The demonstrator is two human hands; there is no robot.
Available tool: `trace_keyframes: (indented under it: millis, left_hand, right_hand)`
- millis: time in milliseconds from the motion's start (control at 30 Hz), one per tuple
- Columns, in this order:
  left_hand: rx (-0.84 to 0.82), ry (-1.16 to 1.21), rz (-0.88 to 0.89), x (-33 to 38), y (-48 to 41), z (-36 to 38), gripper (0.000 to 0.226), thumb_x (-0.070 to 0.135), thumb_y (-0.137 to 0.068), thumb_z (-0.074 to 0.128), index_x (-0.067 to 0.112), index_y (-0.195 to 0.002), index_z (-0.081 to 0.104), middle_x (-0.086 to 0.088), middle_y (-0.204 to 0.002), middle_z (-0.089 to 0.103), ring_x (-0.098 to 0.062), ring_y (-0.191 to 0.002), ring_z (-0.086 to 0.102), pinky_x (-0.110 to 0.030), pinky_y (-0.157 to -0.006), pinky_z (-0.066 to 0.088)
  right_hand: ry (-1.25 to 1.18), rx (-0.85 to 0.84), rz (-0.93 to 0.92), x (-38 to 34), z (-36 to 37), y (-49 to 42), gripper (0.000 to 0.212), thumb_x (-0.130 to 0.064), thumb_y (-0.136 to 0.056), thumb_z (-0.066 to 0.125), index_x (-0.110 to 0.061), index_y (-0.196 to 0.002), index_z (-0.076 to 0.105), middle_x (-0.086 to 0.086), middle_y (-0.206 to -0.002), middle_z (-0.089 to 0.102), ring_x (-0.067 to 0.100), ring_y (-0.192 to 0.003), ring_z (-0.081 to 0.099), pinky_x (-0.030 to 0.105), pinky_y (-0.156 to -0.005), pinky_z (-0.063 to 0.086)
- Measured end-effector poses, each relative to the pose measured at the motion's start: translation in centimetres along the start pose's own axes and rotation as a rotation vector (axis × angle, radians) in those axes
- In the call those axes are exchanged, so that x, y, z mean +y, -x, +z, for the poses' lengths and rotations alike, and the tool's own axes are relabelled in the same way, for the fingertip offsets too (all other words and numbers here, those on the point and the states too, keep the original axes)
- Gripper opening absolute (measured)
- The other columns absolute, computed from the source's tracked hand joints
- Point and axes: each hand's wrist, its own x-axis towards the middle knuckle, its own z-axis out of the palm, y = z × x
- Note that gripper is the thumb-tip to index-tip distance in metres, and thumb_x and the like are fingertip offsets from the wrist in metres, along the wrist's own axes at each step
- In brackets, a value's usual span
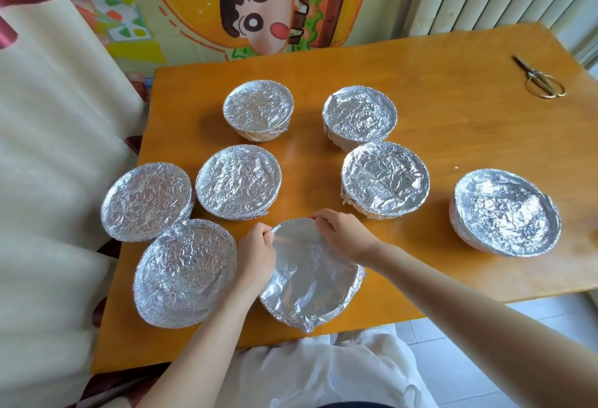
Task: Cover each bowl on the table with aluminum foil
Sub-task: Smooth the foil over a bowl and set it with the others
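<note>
A bowl under smooth aluminum foil [310, 278] stands near the front edge of the wooden table [437, 136]. My left hand [257, 254] pinches the foil at the bowl's far left rim. My right hand [344, 234] pinches the foil at the far right rim. Several other bowls stand around it, each wrapped in crinkled foil: one at front left [186, 273], one at left [147, 200], one in the middle [238, 181], one at the right [506, 212].
A pair of gold-handled scissors [538, 79] lies at the table's far right corner. A cream cushion [48, 165] borders the table on the left. A cartoon-printed cloth [246, 3] hangs behind the table's far edge.
</note>
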Motion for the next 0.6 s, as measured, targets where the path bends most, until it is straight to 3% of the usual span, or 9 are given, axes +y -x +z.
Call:
trace_keyframes:
  millis: [67,200,233,300,367,433,600]
  left_hand:
    - [-0.039,-0.017,0.013,-0.1,0.0,-0.1,0.026,0.015,-0.101,0.035,0.007,-0.116,0.055,-0.008,-0.114,0.06,-0.017,-0.089,0.052,-0.022,-0.067,0.036]
    - [-0.135,-0.064,0.086,0.0,0.4,-0.4,0.036,0.024,-0.102,0.034,0.009,-0.127,0.055,-0.009,-0.123,0.061,-0.025,-0.111,0.056,-0.031,-0.09,0.043]
    - [-0.152,-0.066,0.1,0.0,0.5,-0.4,0.036,0.025,-0.102,0.034,0.009,-0.122,0.058,-0.01,-0.118,0.064,-0.025,-0.106,0.058,-0.031,-0.088,0.045]
    - [-0.17,-0.036,0.114,-0.2,0.8,-0.3,0.033,0.025,-0.102,0.035,0.013,-0.095,0.065,-0.006,-0.088,0.066,-0.02,-0.081,0.057,-0.017,-0.066,0.039]
    - [-0.16,-0.019,0.111,-0.4,1.2,-0.2,0.041,0.025,-0.101,0.037,0.011,-0.064,0.046,-0.002,-0.057,0.043,-0.017,-0.059,0.04,-0.02,-0.049,0.025]
    - [-0.158,-0.039,0.103,-0.7,1.5,0.0,0.044,0.027,-0.101,0.038,0.007,-0.062,0.04,-0.001,-0.052,0.033,-0.016,-0.052,0.032,-0.024,-0.046,0.022]
    - [-0.167,-0.064,0.124,0.4,1.5,-0.1,0.044,0.029,-0.101,0.037,0.003,-0.07,0.055,0.001,-0.051,0.04,-0.014,-0.049,0.035,-0.024,-0.044,0.024]
  right_hand:
    - [0.025,-0.02,-0.006,0.0,-0.2,-0.2,0.033,-0.022,-0.101,0.037,-0.013,-0.125,0.057,0.005,-0.118,0.064,0.022,-0.106,0.058,0.028,-0.089,0.042]
    - [0.031,-0.09,0.016,0.2,-0.3,-0.2,0.03,-0.017,-0.101,0.034,-0.013,-0.118,0.058,0.008,-0.111,0.065,0.023,-0.094,0.058,0.028,-0.079,0.042]
    - [0.039,-0.11,0.009,0.2,-0.2,-0.2,0.03,-0.017,-0.101,0.034,-0.013,-0.117,0.059,0.008,-0.11,0.065,0.022,-0.091,0.057,0.028,-0.076,0.042]
    - [0.068,-0.147,-0.022,0.0,0.1,0.1,0.03,-0.016,-0.101,0.034,-0.014,-0.115,0.061,0.006,-0.109,0.065,0.02,-0.09,0.056,0.026,-0.075,0.04]
    - [0.085,-0.17,-0.043,-0.2,0.5,0.4,0.03,-0.017,-0.1,0.036,-0.014,-0.111,0.064,0.005,-0.105,0.067,0.021,-0.092,0.057,0.03,-0.079,0.042]
    - [0.098,-0.174,-0.026,-0.4,0.7,0.8,0.029,-0.017,-0.098,0.038,-0.009,-0.098,0.065,0.008,-0.092,0.067,0.023,-0.082,0.055,0.034,-0.075,0.042]
    - [0.123,-0.173,0.005,-0.9,-0.4,1.2,0.038,-0.028,-0.097,0.038,-0.002,-0.073,0.05,0.009,-0.068,0.051,0.019,-0.065,0.037,0.035,-0.063,0.035]
